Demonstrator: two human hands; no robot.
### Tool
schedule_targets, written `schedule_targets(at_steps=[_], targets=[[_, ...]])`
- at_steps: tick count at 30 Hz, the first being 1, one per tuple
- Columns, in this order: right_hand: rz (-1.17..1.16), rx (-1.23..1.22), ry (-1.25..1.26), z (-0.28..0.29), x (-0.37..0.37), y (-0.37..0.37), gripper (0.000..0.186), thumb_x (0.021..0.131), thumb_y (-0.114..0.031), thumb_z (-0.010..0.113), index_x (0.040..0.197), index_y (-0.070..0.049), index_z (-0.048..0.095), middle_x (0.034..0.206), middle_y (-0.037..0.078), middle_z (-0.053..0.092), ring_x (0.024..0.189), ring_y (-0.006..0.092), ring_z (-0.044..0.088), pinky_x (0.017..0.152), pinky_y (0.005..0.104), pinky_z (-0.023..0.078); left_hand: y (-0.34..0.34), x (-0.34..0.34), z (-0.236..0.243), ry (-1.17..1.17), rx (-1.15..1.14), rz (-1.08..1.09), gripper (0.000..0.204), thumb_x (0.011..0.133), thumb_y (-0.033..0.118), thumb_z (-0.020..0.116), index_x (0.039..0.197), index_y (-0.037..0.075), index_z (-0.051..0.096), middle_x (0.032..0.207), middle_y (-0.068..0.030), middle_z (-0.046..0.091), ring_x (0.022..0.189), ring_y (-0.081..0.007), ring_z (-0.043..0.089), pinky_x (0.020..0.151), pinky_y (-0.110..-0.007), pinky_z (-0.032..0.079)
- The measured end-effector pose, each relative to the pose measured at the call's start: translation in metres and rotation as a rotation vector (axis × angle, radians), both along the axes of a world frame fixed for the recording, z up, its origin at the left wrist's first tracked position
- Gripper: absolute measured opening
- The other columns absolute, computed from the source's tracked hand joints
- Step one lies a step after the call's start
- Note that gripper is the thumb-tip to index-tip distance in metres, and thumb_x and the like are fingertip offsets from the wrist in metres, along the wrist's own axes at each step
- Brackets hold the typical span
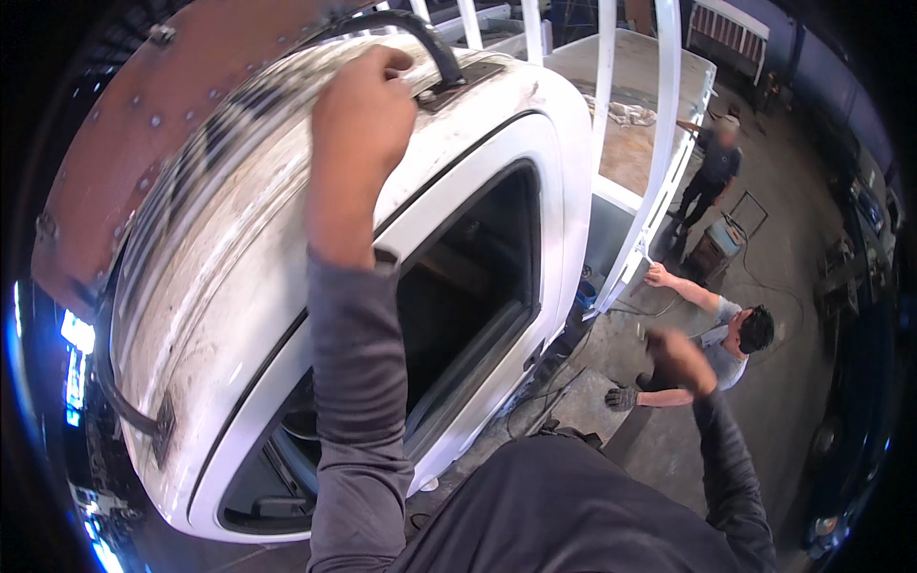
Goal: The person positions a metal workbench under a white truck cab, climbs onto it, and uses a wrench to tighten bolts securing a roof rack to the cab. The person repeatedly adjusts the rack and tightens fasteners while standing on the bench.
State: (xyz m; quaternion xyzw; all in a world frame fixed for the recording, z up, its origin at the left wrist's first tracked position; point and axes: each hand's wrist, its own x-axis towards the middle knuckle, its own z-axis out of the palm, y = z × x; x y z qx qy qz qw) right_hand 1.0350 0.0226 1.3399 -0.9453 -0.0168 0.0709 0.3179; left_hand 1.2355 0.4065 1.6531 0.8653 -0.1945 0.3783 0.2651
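A white vehicle cab with a dusty roof (258, 215) fills the left and middle. My left hand (368, 110) is above the roof's edge, its fingers curled closed beside the dark mounting plate (468, 88) of a black bent tube (435, 43). A bolt shows on that plate, close to my fingers. Whatever the fingers hold is hidden. My right hand (683, 363) is off to the right, away from the cab and smeared by motion. Its fingers cannot be made out.
A rust-brown riveted panel (191, 105) stands over the roof. White upright bars (607, 86) line the cargo bed. One co-worker (745, 344) crouches below at right, a hand on the bed's side. Another person (712, 172) stands farther back by a wheeled machine (718, 244); cables cross the floor.
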Motion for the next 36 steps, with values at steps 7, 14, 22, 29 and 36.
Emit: schedule_targets(at_steps=[7,14,22,29,36], targets=[[0.133,-0.209,-0.758,0.26,0.125,0.118,0.03,0.095,-0.01,0.062,0.124,-0.005,0.059,0.091,0.024,0.068,0.09,0.046,0.064,0.076,0.0519,0.049,0.006,0.014,-0.012,0.195,0.011,0.112,0.036,0.088,0.008,0.055,0.117,0.012,0.076,0.115,-0.0149,0.075,0.113,-0.0334,0.069,0.102,-0.042,0.051],[0.226,-0.412,-1.1,0.312,0.211,0.193,0.032,0.086,-0.003,0.061,0.116,-0.01,0.069,0.084,0.022,0.07,0.082,0.0422,0.069,0.072,0.0516,0.053,-0.002,0.015,-0.01,0.21,-0.027,0.019,0.035,0.089,0.012,0.063,0.121,0.015,0.075,0.117,-0.009,0.076,0.11,-0.0292,0.07,0.097,-0.04,0.052],[0.346,-0.502,-1.063,0.323,0.21,0.215,0.023,0.087,-0.009,0.061,0.105,-0.009,0.075,0.089,0.018,0.074,0.086,0.0378,0.073,0.074,0.0477,0.058,0.002,0.022,-0.022,-0.001,0.112,0.096,0.024,0.087,0.012,0.063,0.105,0.014,0.079,0.103,-0.0156,0.075,0.1,-0.0358,0.071,0.092,-0.045,0.054],[0.26,-0.565,-0.981,0.315,0.205,0.193,0.023,0.093,-0.016,0.06,0.11,-0.012,0.074,0.086,0.016,0.074,0.087,0.0368,0.073,0.075,0.0481,0.057,-0.007,0.006,-0.009,0.185,0.139,0.182,0.023,0.092,0.024,0.066,0.109,0.018,0.08,0.104,-0.0159,0.076,0.102,-0.0341,0.071,0.093,-0.043,0.054],[0.262,-0.538,-1.083,0.317,0.216,0.18,0.024,0.101,-0.035,0.059,0.111,-0.017,0.069,0.079,0.015,0.072,0.074,0.0373,0.07,0.067,0.049,0.056,-0.01,-0.002,-0.007,0.218,0.105,0.246,0.023,0.091,0.027,0.068,0.108,0.018,0.08,0.103,-0.0156,0.076,0.102,-0.0344,0.072,0.091,-0.045,0.055]])
